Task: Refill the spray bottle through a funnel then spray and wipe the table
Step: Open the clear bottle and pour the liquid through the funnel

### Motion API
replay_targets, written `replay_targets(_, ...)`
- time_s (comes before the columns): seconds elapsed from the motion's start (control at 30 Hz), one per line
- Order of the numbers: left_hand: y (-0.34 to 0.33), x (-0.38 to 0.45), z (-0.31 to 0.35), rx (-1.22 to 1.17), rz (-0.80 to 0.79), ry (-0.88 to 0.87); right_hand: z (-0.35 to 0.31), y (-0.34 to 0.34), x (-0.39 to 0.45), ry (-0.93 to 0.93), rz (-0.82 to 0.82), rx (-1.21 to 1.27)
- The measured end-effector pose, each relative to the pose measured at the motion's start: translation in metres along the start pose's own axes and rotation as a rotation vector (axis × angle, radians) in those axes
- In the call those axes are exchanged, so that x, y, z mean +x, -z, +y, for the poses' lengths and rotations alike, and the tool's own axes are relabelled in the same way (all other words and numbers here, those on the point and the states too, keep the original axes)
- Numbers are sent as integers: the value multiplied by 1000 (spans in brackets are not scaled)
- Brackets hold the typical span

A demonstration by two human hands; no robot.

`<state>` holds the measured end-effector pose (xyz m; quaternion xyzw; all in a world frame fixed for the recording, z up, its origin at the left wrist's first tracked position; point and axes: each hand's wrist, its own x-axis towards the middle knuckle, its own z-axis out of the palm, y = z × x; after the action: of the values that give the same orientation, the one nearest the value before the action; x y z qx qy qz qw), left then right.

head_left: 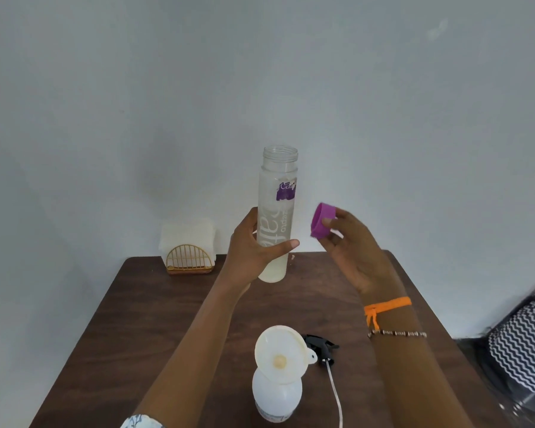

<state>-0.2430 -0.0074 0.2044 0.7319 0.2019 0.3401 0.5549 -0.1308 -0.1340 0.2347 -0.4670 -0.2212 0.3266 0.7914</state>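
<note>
My left hand (254, 248) grips a tall clear water bottle (278, 193) upright above the far part of the table, its mouth uncapped. My right hand (349, 245) holds the bottle's purple cap (322, 223) just to the right of it. Near the table's front stands the white spray bottle (277, 396) with a white funnel (280, 353) seated in its neck. The black spray head (320, 347) with its white dip tube (337, 393) lies on the table beside the funnel.
A gold wire holder with white napkins (188, 251) stands at the back left of the dark wooden table (155, 319). A black-and-white zigzag-patterned object (525, 344) sits off the table's right side. A plain wall is behind.
</note>
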Motion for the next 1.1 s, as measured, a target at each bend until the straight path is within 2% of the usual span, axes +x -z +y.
replay_targets(0.1, 0, -3, -11, -27, -39, 13, 37, 37, -14, -64, 118, -226)
replay_targets(0.2, -4, -8, -21, -30, -72, 21, 78, 76, -33, -183, 242, -615)
replay_targets(0.33, -8, -10, -33, -48, -96, 29, 129, 122, -56, -275, 254, -1125)
replay_targets(0.43, -11, -12, -37, -47, -98, 35, 155, 144, -67, -289, 258, -1321)
replay_targets(0.67, -16, -18, -48, -40, -122, 40, 182, 166, -75, -374, 296, -1472)
replay_targets(0.93, -19, -20, -62, -35, -161, 51, 189, 177, -76, -439, 292, -1429)
replay_targets(1.0, -20, -19, -65, -23, -173, 59, 172, 163, -67, -335, 334, -1412)
replay_targets(1.1, -23, -19, -68, -1, -183, 56, 124, 114, -50, 37, 407, -1172)
